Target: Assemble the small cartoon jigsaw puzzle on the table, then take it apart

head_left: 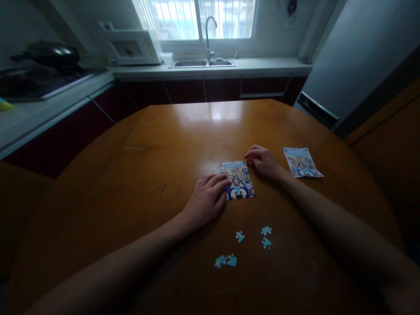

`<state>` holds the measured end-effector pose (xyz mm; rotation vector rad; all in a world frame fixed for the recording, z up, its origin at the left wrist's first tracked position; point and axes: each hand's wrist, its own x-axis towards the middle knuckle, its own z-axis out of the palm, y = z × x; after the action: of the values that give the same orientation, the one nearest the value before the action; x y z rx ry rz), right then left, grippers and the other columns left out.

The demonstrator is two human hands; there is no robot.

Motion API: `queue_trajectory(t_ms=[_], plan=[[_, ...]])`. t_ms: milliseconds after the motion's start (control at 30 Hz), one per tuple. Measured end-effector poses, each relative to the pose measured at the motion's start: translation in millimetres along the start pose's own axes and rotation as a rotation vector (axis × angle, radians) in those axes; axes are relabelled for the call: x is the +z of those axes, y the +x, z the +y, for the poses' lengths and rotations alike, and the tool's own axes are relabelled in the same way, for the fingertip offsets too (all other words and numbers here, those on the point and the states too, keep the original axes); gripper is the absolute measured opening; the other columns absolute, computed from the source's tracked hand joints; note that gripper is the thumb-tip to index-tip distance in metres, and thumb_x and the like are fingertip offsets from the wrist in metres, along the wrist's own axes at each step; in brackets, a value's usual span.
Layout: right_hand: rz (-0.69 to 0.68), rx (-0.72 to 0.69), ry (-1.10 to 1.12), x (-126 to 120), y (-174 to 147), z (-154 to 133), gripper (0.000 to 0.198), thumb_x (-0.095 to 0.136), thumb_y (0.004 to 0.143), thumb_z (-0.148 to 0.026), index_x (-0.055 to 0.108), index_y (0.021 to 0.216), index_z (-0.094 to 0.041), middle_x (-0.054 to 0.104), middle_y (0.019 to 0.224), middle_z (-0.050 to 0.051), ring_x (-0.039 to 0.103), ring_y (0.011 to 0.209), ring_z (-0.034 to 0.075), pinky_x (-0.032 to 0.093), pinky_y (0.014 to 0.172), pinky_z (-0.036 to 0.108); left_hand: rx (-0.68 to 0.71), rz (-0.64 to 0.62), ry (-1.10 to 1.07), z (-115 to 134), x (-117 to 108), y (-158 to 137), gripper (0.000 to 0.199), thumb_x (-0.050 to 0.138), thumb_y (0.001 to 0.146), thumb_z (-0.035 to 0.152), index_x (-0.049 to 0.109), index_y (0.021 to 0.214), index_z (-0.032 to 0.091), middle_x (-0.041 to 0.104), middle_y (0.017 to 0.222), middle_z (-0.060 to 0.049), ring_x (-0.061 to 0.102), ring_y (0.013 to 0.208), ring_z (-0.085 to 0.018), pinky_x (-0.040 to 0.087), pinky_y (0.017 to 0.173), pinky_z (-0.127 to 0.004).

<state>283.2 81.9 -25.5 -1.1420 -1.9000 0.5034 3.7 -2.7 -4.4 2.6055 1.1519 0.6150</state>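
A partly assembled jigsaw puzzle (239, 178) lies flat on the wooden table, crowded with small figures and a blue cartoon dog's face along its near edge. Its top edge looks uneven. My left hand (210, 194) rests over the puzzle's left side, fingers stretched out and touching it. At the upper right corner is my right hand (262, 161), with fingers bent and the tips close together; whatever lies between them is too small to make out. Several loose puzzle pieces, pale blue, lie nearer to me, among them one piece (239, 236) and another piece (232, 260).
A creased picture sheet (302, 162) with a similar print lies right of my right hand. The wooden table (147, 153) has rounded sides. Beyond it are a counter with a sink (190, 64), a microwave (131, 47), a pan (52, 53) on the stove, and a fridge (354, 57).
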Motion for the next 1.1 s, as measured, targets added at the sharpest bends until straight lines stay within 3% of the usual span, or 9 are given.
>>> queue_trajectory(t_ms=[200, 633, 1100], plan=[[-0.084, -0.024, -0.007, 0.5, -0.4, 1.7, 0.028, 0.055, 0.077, -0.006, 0.078, 0.072, -0.020, 0.066, 0.090, 0.007, 0.063, 0.084, 0.020, 0.050, 0.077, 0.035, 0.000, -0.011, 0.002, 1.6, -1.7, 0.5, 0.036, 0.058, 0.098, 0.021, 0.061, 0.134, 0.025, 0.060, 0.145, -0.004, 0.049, 0.132, -0.028, 0.041, 0.111, -0.054], [-0.143, -0.046, -0.060, 0.0, -1.3, -1.2, 0.033, 0.052, 0.090, -0.011, 0.081, 0.096, -0.024, 0.068, 0.100, 0.008, 0.064, 0.092, 0.022, 0.052, 0.084, 0.037, 0.005, -0.008, 0.000, -0.9, 0.8, -0.4, 0.037, 0.057, 0.098, 0.021, 0.061, 0.134, 0.027, 0.058, 0.147, -0.003, 0.049, 0.132, -0.027, 0.041, 0.111, -0.052], [-0.197, -0.095, -0.203, 2.9, -1.5, -5.5, 0.044, 0.049, 0.086, -0.003, 0.081, 0.104, -0.028, 0.067, 0.111, 0.009, 0.061, 0.104, 0.024, 0.049, 0.094, 0.041, 0.006, -0.008, -0.003, 0.9, -0.9, 0.6, 0.037, 0.056, 0.098, 0.021, 0.060, 0.135, 0.027, 0.059, 0.145, -0.003, 0.049, 0.133, -0.028, 0.041, 0.110, -0.053]])
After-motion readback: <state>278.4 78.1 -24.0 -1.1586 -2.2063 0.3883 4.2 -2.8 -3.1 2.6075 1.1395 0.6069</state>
